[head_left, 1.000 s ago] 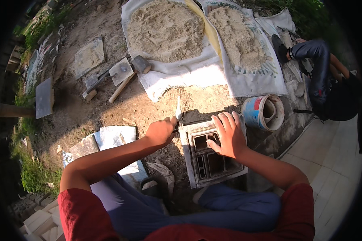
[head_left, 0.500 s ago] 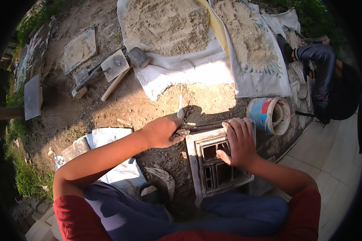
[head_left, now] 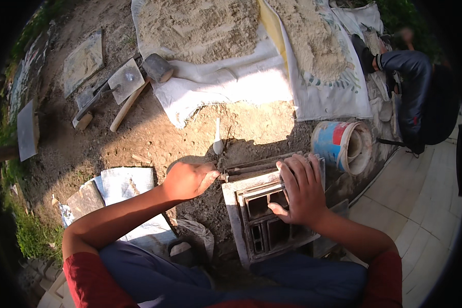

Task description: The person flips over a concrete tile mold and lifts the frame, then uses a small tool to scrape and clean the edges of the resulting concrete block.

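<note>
A worn, mortar-stained square mould frame [head_left: 237, 218] with rectangular openings is propped between my legs. My right hand [head_left: 304, 192] grips its upper right part, fingers over the top edge and thumb at the front by an opening. At the upper left corner, my left hand [head_left: 189, 180] is closed, thumb and fingers pinched at a small rod-like end that sticks out there. What exactly lies in that pinch is hidden. A white spoon [head_left: 217, 137] rests on the soil just beyond this corner.
A blue-and-red paint bucket [head_left: 333, 146] lies tipped right of the frame. Sand heaps [head_left: 205, 31] cover white sacks [head_left: 231, 84]. At the left are a mallet [head_left: 158, 69], trowel [head_left: 126, 81] and folded sack [head_left: 128, 185]. Another person's leg [head_left: 410, 77] is at the right.
My left hand has turned at the corner, its thumb now showing on top. The right hand keeps its hold. The whole view has shifted a little, moving most things leftward.
</note>
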The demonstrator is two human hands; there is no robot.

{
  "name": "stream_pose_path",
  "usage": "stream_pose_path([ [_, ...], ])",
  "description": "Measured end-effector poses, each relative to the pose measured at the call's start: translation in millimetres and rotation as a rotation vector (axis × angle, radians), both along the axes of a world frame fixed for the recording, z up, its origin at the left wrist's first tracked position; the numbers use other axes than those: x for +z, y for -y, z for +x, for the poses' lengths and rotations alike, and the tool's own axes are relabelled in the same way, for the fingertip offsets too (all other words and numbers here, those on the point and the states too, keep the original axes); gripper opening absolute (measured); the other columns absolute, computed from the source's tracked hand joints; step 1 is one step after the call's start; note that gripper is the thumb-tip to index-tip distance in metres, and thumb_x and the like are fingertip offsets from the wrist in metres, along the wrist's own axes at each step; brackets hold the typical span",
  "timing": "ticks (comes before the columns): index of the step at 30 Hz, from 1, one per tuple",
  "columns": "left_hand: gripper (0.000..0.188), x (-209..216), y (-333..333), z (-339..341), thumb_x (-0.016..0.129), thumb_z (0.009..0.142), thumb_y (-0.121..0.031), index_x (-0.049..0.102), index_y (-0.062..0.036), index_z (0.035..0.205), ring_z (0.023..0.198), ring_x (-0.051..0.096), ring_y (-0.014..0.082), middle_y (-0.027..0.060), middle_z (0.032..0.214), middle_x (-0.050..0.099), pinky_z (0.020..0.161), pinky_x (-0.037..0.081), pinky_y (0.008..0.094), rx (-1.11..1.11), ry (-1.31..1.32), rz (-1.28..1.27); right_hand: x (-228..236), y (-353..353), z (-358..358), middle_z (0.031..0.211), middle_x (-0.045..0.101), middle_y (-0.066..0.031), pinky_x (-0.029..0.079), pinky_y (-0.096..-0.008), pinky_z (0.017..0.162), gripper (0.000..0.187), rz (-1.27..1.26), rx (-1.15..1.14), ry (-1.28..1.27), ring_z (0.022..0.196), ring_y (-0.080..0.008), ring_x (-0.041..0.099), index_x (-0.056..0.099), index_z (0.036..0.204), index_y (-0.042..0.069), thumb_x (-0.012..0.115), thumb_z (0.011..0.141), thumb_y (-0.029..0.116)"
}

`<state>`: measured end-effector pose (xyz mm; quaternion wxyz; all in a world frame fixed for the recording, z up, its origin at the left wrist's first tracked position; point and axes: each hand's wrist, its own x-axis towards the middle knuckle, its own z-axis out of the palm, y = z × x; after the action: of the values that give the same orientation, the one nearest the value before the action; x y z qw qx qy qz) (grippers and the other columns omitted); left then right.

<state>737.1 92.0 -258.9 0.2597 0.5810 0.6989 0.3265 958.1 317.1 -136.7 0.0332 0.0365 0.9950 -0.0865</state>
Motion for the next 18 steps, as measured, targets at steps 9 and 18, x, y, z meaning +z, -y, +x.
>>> stream_pose_path([
  [9,0.029,6.9,-11.4,-10.0,0.054,0.103,-0.019,0.058,-0.0046,0.078,0.053,0.057,0.0381,0.0168,0.058,0.051,0.051,0.047,0.0469,-0.002,-0.003,0.099,1.3,-2.0,-1.4,0.124,0.052,-0.0243,0.030,-0.0646,0.109,0.084,-0.021,0.007,-0.035,0.122,-0.0420,0.049,0.051,0.134,-0.005,0.061,0.084,0.062],
  [18,0.036,4.3,-24.4,-25.7,0.053,0.103,-0.026,0.060,-0.0053,0.074,0.050,0.055,0.0378,0.0172,0.055,0.052,0.049,0.046,0.0469,0.010,-0.082,0.084,2.0,-3.3,0.0,0.126,0.051,-0.0270,0.029,-0.0648,0.111,0.085,-0.032,0.007,-0.020,0.125,-0.0448,0.048,0.050,0.134,-0.006,0.063,0.083,0.061],
])
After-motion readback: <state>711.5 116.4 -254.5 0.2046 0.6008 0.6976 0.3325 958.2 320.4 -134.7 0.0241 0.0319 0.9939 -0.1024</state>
